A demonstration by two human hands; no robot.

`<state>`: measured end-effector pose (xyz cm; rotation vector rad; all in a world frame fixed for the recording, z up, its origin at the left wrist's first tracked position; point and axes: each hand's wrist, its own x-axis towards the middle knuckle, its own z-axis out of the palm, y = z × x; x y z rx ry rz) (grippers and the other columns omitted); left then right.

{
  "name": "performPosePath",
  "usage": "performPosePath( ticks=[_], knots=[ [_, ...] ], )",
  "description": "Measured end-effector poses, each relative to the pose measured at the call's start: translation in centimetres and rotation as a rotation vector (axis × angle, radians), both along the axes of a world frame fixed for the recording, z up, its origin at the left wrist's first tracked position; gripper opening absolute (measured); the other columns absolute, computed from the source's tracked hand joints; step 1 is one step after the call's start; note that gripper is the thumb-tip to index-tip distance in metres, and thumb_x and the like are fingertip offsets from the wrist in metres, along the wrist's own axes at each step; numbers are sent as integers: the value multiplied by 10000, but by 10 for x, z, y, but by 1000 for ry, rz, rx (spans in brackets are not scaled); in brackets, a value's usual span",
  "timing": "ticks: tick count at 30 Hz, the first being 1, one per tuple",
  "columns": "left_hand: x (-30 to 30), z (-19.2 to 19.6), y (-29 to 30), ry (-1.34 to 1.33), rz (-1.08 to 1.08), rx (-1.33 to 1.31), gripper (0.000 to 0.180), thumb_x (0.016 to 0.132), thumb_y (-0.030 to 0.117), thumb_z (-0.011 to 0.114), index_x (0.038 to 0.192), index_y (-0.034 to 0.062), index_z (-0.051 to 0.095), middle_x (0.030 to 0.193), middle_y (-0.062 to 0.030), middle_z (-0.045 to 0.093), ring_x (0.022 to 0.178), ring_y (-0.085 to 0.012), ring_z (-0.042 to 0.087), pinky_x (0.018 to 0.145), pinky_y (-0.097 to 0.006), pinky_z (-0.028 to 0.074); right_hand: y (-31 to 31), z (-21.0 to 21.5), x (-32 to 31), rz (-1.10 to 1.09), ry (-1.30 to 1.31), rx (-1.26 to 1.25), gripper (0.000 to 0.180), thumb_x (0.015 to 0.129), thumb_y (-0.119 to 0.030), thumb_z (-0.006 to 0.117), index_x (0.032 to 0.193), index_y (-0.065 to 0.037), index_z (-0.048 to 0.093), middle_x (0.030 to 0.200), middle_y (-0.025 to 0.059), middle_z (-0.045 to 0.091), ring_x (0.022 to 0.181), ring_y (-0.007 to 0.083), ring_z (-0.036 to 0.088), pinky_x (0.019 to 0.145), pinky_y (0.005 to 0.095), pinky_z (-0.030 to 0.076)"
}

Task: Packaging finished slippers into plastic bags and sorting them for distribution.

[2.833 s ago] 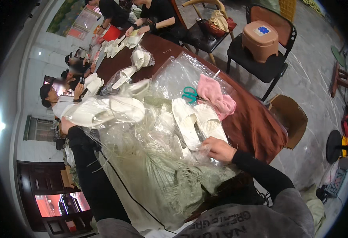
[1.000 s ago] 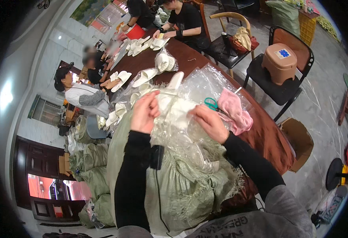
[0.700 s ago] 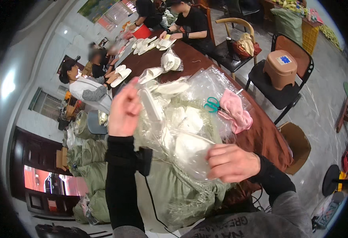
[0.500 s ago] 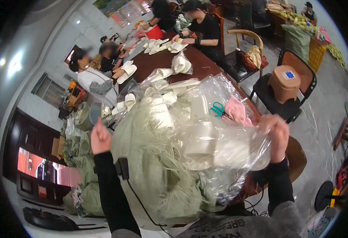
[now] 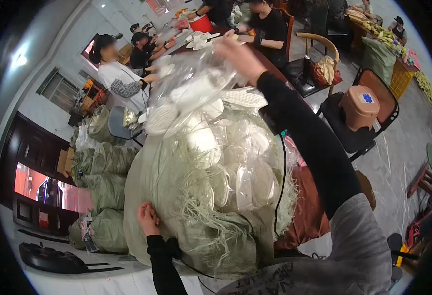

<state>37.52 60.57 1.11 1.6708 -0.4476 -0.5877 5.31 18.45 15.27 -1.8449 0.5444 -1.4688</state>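
Note:
My right hand (image 5: 240, 59) reaches far over the table, closed on the top of a clear plastic bag (image 5: 189, 76). White slippers (image 5: 163, 119) show through the bag, blurred in part. Below it, a big pale green woven sack (image 5: 149, 162) with frayed edges stands open, full of more white slippers (image 5: 257, 184) in clear wrapping. Beside the sack's left side is my left hand (image 5: 148, 219), its fingers curled in; whether they grip anything is hidden. Scissors with teal handles (image 5: 283, 133) peek out by my right forearm, largely covered.
Several people sit or stand around the dark table, one in a white top (image 5: 120, 81) at left. A chair with a brown bin (image 5: 359, 108) stands at right. Full green sacks (image 5: 108, 189) line the left side. A black cable (image 5: 281, 196) hangs over the sack.
My right hand has carried the bag of slippers from the near right to the far middle, uncovering the slippers in the sack. My left hand has dropped lower along the sack's side.

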Motion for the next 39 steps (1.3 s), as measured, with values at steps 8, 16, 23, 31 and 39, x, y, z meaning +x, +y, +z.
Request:
performPosePath(
  ticks=[8,16,23,31,39],
  knots=[
    [19,-20,-1,120,65,8,40,938,155,511,940,131,543,613,64,420,420,-23,287,362,-200,208,174,-170,-25,240,518,176,1000,742,-658,602,1458,-99,185,1263,364,413,1157,435,480,972,425,396],
    [7,-28,-10,115,46,-65,30,924,160,546,933,133,537,606,59,420,431,-19,318,354,-192,239,220,-175,2,240,488,515,606,750,-210,679,1286,-45,449,883,160,652,813,252,634,760,334,487],
    [13,-37,49,198,106,-220,77,940,152,511,977,101,556,624,42,424,403,-32,286,331,-203,222,179,-84,-94,316,-129,791,175,856,-57,511,1007,-15,590,975,62,634,901,157,605,786,294,494],
    [-17,-45,39,199,91,-217,74,935,136,499,951,93,556,595,43,427,379,-33,281,329,-198,196,-107,-29,-66,209,118,29,349,646,-122,664,976,-36,594,861,109,595,841,252,599,687,359,481],
    [-12,-42,46,261,213,-136,72,928,159,530,945,102,572,600,50,434,368,-19,252,330,-190,179,-130,39,115,366,144,266,421,848,-245,601,1215,-59,511,1100,156,595,927,296,619,792,352,492]
  ],
)
